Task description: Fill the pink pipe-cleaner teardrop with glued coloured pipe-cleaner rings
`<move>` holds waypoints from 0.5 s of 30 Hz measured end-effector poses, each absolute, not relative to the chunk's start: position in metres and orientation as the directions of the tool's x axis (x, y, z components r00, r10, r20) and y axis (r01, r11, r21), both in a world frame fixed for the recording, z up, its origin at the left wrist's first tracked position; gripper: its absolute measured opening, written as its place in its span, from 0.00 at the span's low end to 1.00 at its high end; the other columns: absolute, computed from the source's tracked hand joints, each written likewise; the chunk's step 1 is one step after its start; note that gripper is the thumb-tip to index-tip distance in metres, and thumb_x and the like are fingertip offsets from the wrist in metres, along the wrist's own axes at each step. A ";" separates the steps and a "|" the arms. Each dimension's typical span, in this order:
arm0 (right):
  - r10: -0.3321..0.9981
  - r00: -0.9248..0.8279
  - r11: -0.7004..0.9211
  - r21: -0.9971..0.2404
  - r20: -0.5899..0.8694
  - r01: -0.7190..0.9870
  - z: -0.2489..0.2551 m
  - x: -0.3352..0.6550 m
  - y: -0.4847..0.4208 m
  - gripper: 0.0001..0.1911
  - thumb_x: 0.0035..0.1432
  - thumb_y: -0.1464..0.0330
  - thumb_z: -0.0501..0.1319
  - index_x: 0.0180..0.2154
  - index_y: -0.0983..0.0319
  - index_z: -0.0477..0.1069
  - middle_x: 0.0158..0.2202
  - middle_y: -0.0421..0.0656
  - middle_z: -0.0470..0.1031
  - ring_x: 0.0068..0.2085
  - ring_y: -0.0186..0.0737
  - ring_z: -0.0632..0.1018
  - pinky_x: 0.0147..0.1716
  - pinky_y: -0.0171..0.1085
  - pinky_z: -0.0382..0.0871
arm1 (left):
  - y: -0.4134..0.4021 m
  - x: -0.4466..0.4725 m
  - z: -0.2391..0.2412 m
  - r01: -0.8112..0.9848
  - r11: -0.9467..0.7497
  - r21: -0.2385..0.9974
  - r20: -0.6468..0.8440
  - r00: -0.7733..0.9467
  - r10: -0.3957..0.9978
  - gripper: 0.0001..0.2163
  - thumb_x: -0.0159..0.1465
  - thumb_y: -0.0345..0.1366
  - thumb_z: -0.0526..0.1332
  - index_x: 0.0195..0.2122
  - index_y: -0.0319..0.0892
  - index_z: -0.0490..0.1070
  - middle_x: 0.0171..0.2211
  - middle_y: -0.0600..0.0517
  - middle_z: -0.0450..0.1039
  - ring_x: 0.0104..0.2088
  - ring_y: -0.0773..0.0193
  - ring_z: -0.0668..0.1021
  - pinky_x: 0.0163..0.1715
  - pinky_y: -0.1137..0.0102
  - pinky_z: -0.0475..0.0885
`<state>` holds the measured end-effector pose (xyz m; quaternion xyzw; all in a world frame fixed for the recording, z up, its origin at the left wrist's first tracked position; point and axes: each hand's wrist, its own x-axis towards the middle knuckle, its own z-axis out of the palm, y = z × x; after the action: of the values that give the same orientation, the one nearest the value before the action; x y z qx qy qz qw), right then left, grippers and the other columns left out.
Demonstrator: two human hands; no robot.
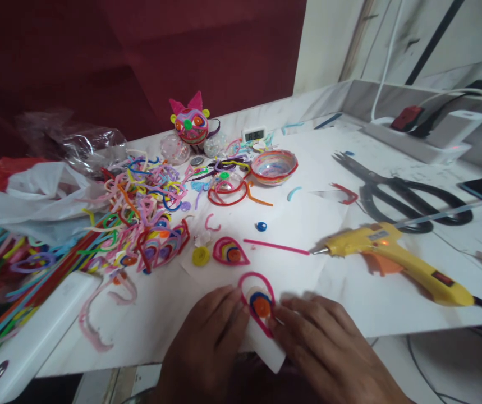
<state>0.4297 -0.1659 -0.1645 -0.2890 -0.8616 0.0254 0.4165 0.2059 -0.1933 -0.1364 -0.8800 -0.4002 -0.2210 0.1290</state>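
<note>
A teardrop piece (261, 303) with a pink pipe-cleaner outline and a blue and orange coil inside lies over a small white strip of paper (272, 353). My left hand (211, 331) grips its left edge, fingers pressed together. From the other side my right hand (325, 342) holds it with fingertips at the lower right of the outline; the thumb is mostly hidden. Just beyond sits a similar, fuller teardrop (232, 252), next to a yellow coil (201, 256). A straight pink pipe cleaner (276, 246) and a small blue coil (261, 226) lie further off.
A yellow hot glue gun (392, 249) rests on the right, its nozzle near the pink pipe cleaner. Behind it are black-handled scissors (396, 191). Several pipe cleaners (139, 196) heap up at left, near a white bar (38, 331). A bowl (274, 166) and a decorated head (190, 123) stand behind.
</note>
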 end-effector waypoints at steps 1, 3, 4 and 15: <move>0.520 -0.480 0.830 -0.284 0.707 0.480 -0.165 0.429 -0.166 0.18 0.71 0.71 0.47 0.46 0.64 0.75 0.49 0.45 0.78 0.53 0.47 0.73 0.53 0.48 0.61 | -0.193 0.206 -0.137 0.764 -0.644 -0.050 0.494 0.579 0.649 0.14 0.69 0.24 0.50 0.49 0.29 0.73 0.52 0.36 0.73 0.57 0.48 0.71 0.50 0.55 0.76; 0.517 -0.471 0.829 -0.280 0.715 0.485 -0.165 0.428 -0.166 0.17 0.70 0.71 0.47 0.46 0.64 0.75 0.48 0.45 0.78 0.52 0.47 0.73 0.52 0.48 0.62 | -0.193 0.206 -0.137 0.766 -0.641 -0.054 0.499 0.577 0.647 0.14 0.69 0.24 0.50 0.49 0.30 0.73 0.51 0.37 0.73 0.57 0.49 0.71 0.51 0.56 0.75; 0.515 -0.471 0.829 -0.276 0.717 0.486 -0.165 0.428 -0.166 0.17 0.70 0.71 0.47 0.45 0.63 0.75 0.48 0.45 0.78 0.52 0.47 0.73 0.52 0.48 0.62 | -0.193 0.205 -0.138 0.766 -0.641 -0.057 0.499 0.577 0.646 0.14 0.70 0.24 0.50 0.50 0.30 0.73 0.51 0.37 0.74 0.57 0.49 0.71 0.51 0.56 0.75; 0.512 -0.461 0.830 -0.280 0.725 0.483 -0.168 0.428 -0.167 0.16 0.70 0.71 0.49 0.48 0.62 0.75 0.49 0.45 0.78 0.53 0.48 0.73 0.53 0.50 0.62 | -0.194 0.206 -0.138 0.769 -0.636 -0.069 0.496 0.579 0.647 0.13 0.69 0.24 0.53 0.50 0.30 0.74 0.51 0.37 0.74 0.57 0.49 0.71 0.52 0.56 0.75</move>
<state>0.4279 -0.1670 -0.1682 -0.2910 -0.8545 0.0173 0.4299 0.2059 -0.1944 -0.1376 -0.8776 -0.4032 -0.2185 0.1396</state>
